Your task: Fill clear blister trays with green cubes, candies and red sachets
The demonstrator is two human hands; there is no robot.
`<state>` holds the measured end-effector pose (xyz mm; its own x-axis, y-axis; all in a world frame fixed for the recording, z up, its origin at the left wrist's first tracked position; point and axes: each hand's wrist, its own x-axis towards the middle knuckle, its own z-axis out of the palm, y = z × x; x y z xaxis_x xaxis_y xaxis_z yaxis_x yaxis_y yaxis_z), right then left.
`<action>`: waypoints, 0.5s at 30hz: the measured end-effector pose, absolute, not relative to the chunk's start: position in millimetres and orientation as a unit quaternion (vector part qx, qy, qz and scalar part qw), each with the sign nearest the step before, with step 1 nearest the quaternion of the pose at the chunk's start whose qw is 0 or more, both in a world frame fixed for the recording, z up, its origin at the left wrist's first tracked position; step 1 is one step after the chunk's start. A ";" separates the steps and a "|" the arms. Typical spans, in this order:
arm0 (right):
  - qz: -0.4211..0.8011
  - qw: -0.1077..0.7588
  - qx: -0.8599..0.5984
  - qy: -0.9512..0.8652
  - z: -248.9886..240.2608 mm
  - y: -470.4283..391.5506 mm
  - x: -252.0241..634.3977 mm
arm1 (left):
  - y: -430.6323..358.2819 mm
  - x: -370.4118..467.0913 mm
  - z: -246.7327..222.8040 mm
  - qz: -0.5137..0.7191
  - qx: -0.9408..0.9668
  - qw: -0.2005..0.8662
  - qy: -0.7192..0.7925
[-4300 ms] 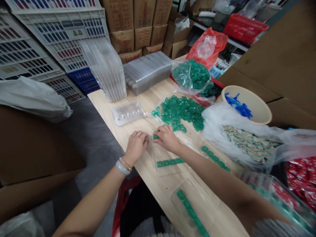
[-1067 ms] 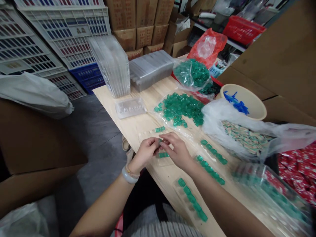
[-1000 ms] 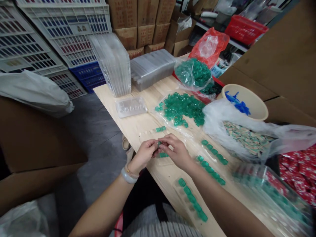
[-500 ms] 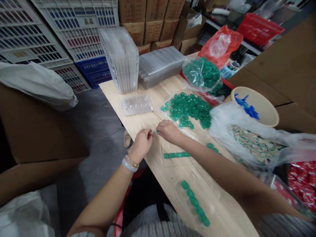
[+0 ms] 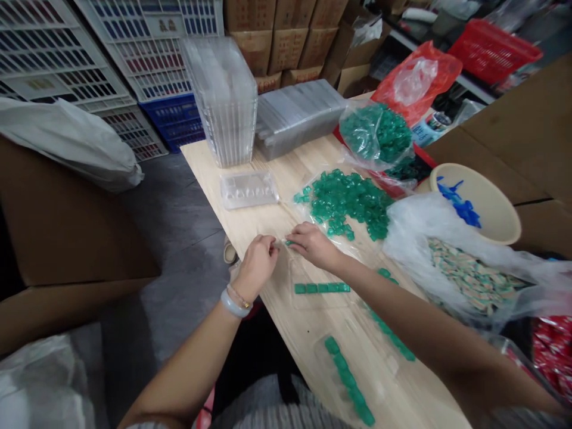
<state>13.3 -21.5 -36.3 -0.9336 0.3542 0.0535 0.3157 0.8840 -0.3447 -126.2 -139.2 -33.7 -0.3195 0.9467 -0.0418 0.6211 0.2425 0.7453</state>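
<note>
Near the table's front edge, my left hand has its fingers pinched on something too small to make out. Just right of it, my right hand pinches a small green piece between thumb and fingers. Behind the right hand spreads a pile of green pieces. Clear trays holding rows of green squares lie nearer me: one row below the hands, another at the bottom, and a third partly under my right forearm. A clear tray without green pieces sits behind my left hand.
Stacked clear trays and grey-looking ones stand at the back. On the right are a bag of green pieces, a cream bowl with blue items and a bag of striped pieces. Cardboard stands left.
The view has shifted slightly. Both hands remain close together, the right still pinching a green piece. More of the row by my right forearm shows.
</note>
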 end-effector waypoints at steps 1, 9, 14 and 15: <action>0.171 0.064 -0.176 -0.967 -36.6 -22.4 15.3 | -139.1 -126.2 -33.3 0.323 0.523 0.254 0.747; 0.260 0.173 -0.244 -0.918 -12.6 -47.5 15.3 | -133.6 -119.4 -23.5 0.492 0.412 0.405 0.651; 0.401 0.160 -0.337 -0.836 1.0 -57.1 14.7 | -130.7 -113.8 -20.5 0.517 0.355 0.469 0.622; 0.471 0.146 -0.350 -0.797 2.1 -56.2 16.0 | -131.9 -114.3 -20.0 0.515 0.364 0.473 0.615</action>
<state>16.0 -56.2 2.1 -0.7124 0.6951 -0.0965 0.4200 0.3121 -0.8522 -114.3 -131.9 -20.0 -0.2871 0.9353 -0.2068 -0.0395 0.2042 0.9781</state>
